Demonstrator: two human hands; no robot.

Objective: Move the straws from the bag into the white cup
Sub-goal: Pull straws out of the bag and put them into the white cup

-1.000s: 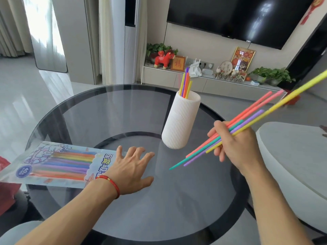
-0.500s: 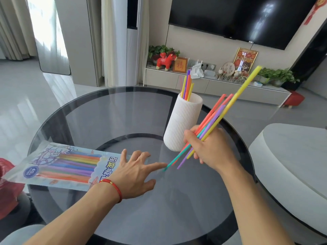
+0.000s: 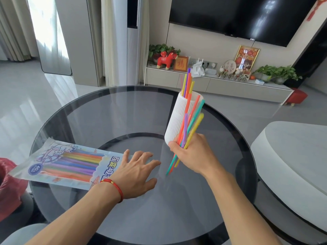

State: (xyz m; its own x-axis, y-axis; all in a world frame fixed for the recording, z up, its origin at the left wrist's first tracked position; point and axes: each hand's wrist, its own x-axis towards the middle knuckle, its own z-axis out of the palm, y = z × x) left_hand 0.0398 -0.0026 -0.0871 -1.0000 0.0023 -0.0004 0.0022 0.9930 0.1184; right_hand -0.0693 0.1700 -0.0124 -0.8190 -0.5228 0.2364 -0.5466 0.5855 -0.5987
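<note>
Since a second ago: where the bundle lay slanting far out to the right, it now stands steeply, close in front of the cup.
Right hand [image 3: 192, 155]: fist clamped on the loose straws [image 3: 190, 126]; it has moved left and inward to the foot of the white cup [image 3: 178, 119].
Loose straws: orange, purple, teal and yellow; upper ends cross the cup's front wall and stop near its rim, none inside yet; lower ends stick out under the fist above the worktop [image 3: 106, 117].
Straws in the cup [image 3: 188, 82]: a few upright, unchanged from the earlier views.
Left hand [image 3: 137, 171]: fingers spread, palm down, holding nothing, resting at the open end of the bag [image 3: 62, 163] much as before.
Bag: flat on the worktop's left side, many coloured straws still inside.
Hard to make out: how many straws the fist holds; their lower tips are blurred; whether the fist touches the cup cannot be told; the left hand covers the bag's mouth.
</note>
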